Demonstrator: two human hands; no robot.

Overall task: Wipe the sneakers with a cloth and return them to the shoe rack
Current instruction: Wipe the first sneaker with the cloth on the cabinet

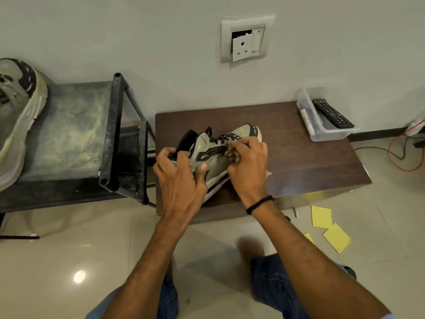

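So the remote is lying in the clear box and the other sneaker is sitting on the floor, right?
Not quite. The remote does lie in the clear box, but the other sneaker sits on top of the shoe rack, not on the floor. The head view shows it.

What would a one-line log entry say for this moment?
step: wiping | left hand: grips sneaker | right hand: holds cloth on it | second sneaker: on rack

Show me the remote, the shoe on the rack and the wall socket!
remote (333,114): head view, its buttons.
shoe on the rack (20,111): head view, its pale side.
wall socket (242,48): head view, its white plate.
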